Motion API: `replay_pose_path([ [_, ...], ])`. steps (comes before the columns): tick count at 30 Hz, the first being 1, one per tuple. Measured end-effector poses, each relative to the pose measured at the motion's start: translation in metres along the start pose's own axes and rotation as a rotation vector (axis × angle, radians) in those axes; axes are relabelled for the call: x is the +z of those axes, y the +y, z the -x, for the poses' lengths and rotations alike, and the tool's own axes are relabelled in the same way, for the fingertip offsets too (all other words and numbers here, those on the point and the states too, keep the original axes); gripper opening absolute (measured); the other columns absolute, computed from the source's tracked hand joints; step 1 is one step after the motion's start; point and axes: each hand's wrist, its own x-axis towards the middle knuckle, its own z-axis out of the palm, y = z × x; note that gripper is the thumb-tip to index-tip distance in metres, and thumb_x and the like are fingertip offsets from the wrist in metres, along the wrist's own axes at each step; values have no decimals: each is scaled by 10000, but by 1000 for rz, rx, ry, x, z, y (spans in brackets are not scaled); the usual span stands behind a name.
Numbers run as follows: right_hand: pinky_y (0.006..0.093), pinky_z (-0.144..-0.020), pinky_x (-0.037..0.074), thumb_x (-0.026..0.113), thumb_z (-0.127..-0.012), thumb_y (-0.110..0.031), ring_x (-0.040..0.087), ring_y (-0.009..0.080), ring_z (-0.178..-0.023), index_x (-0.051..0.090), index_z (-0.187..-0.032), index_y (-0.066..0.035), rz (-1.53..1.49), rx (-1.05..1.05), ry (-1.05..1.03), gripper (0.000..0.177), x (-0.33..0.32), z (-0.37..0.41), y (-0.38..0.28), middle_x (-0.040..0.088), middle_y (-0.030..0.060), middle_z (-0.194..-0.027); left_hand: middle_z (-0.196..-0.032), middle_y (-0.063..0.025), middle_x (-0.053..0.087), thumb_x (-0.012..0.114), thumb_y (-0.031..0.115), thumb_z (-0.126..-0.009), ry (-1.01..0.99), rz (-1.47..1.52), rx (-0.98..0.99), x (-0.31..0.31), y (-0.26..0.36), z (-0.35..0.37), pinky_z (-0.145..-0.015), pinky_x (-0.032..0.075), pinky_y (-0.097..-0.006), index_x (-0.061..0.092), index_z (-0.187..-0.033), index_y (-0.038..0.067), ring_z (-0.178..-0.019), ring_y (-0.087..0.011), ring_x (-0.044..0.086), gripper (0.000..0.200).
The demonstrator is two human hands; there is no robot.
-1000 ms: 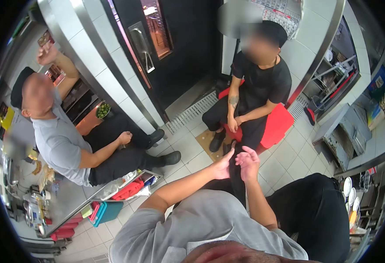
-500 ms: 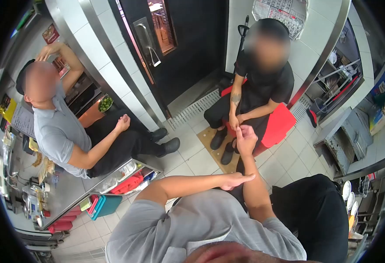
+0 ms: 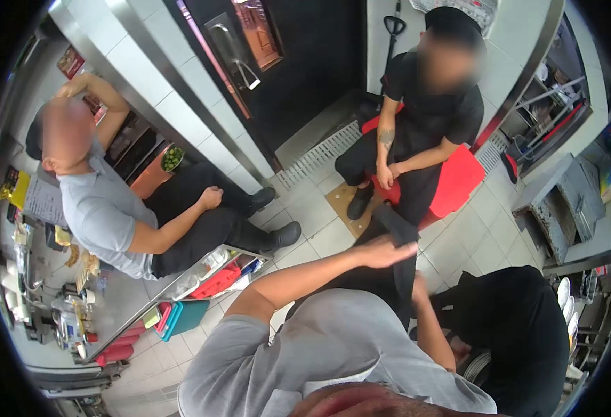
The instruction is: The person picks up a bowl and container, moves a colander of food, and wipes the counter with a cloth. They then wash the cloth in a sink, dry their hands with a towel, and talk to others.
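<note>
My left hand (image 3: 389, 253) lies over the black cloth (image 3: 397, 228) in front of my body, fingers stretched out to the right and nothing seen in them. The cloth rises in a dark fold just beyond the fingertips and hangs down to the right of the hand. My right hand (image 3: 419, 283) is lower and further right, beside that fold, mostly hidden behind it. Black trousers cover my bent right leg (image 3: 517, 333).
Across from me a person in black (image 3: 434, 104) sits on a red seat (image 3: 458, 182). On the left a person in grey (image 3: 110, 208) sits at a steel counter (image 3: 121, 302). A black door (image 3: 319, 69) stands behind; a worn metal box (image 3: 563, 208) is at right.
My left hand has left my right forearm and now lies on the black cloth. My right hand has dropped from its raised position. The seated person in grey has lowered one hand.
</note>
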Motion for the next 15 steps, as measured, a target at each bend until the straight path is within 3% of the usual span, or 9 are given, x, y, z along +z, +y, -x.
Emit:
replay_pose_path([
  [1, 311, -710, 526, 758, -847, -155, 640, 159, -824, 714, -966, 0, 111, 2, 28, 200, 7, 4, 3, 703, 83, -904, -1236, -322, 605, 417, 618, -999, -115, -330, -103, 14, -1, -8, -1011, 440, -465, 535, -1238, -132, -1204, -413, 573, 796],
  [2, 314, -715, 527, 757, -848, -160, 641, 162, -826, 713, -971, 1, 173, -48, 5, 207, 18, 6, 0, 703, 85, -908, -1259, -381, 572, 418, 717, -938, -101, -439, 52, 40, -22, -11, -1067, 405, -490, 511, -1284, -181, -1247, -482, 539, 966],
  [4, 321, -725, 528, 755, -849, -170, 644, 167, -831, 711, -980, 2, 211, -145, -78, 221, 33, 3, -11, 704, 87, -916, -1241, -363, 593, 471, 713, -919, -558, -543, -196, 41, -18, -26, -1053, 421, -493, 559, -1254, -151, -1226, -459, 565, 931],
  [6, 327, -735, 529, 754, -850, -179, 646, 172, -835, 709, -989, 4, 214, -206, -147, 234, 33, -2, -23, 705, 90, -924, -1263, -323, 597, 551, 621, -932, -328, -415, 15, 33, -39, -28, -1009, 459, -461, 562, -1278, -107, -1206, -425, 580, 806],
  [7, 331, -740, 530, 753, -850, -184, 648, 174, -837, 708, -993, 5, 203, -225, -167, 241, 30, -4, -28, 706, 92, -928, -1265, -271, 622, 623, 515, -936, -265, -344, -49, 19, -21, -29, -1013, 460, -431, 537, -1363, -49, -1215, -354, 595, 713],
  [8, 334, -745, 530, 752, -851, -189, 649, 177, -840, 707, -997, 5, 189, -230, -178, 248, 23, -1, -31, 706, 93, -932, -1193, -225, 673, 658, 424, -937, -74, -90, 24, 23, -55, -34, -971, 491, -397, 515, -1420, 12, -1124, -278, 647, 651],
  [10, 341, -755, 532, 750, -852, -199, 652, 182, -844, 705, -1006, 7, 142, -235, -209, 261, 13, 6, -37, 707, 96, -941, -1140, -189, 707, 660, 383, -944, -303, -74, -8, 17, 21, -51, -898, 523, -362, 490, -1451, 32, -1003, -224, 686, 640],
  [12, 347, -766, 533, 748, -853, -209, 654, 187, -848, 703, -1015, 9, 69, -229, -238, 275, 3, 15, -40, 708, 99, -949, -1093, -175, 727, 657, 355, -951, -629, 111, 291, 49, 100, -49, -831, 538, -338, 553, -1397, 37, -916, -212, 708, 557],
  [15, 357, -781, 535, 746, -854, -223, 658, 194, -855, 700, -1028, 11, -17, -219, -243, 295, -10, 33, -43, 710, 104, -961, -1089, -131, 736, 675, 318, -957, -895, 97, 328, 43, 126, -36, -832, 540, -315, 650, -1277, 37, -932, -189, 711, 427],
])
